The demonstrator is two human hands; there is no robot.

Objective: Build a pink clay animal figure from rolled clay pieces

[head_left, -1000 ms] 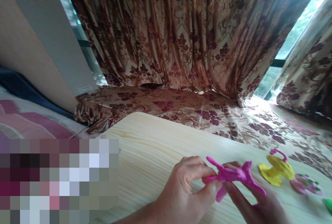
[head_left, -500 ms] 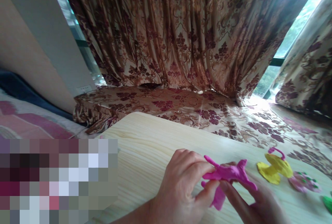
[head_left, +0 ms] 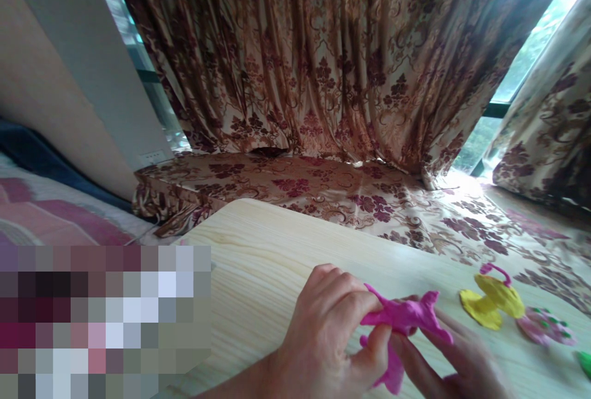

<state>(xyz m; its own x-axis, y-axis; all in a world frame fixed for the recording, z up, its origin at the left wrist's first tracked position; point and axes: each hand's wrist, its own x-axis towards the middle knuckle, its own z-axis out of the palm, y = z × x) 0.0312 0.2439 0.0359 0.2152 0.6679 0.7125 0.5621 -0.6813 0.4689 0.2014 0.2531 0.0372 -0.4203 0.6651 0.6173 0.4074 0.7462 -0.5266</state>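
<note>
A pink modelling clay figure (head_left: 409, 314) with several thin pointed limbs is held above the table between both hands. My left hand (head_left: 335, 331) pinches its left end between thumb and fingers. From the right, my right hand (head_left: 457, 350) grips its middle and lower side, the thumb pressing below. A broader pink part hangs down between the hands, partly hidden by my left thumb. To the right on the table stands a yellow clay piece (head_left: 496, 297) with a curved pink strip on top. Beside it lies a pale pink clay piece (head_left: 545, 326) dotted with green.
The light wooden table (head_left: 258, 251) has a rounded far corner. A green piece (head_left: 585, 362) is cut off at the right edge. Behind the table is a ledge covered in floral cloth (head_left: 295, 186), below a long patterned curtain (head_left: 314, 48). A pixelated area covers the lower left.
The pink clay figure has tilted and dropped slightly, its upper left limb now lower. My left thumb has shifted a little on it. Both hands keep hold.
</note>
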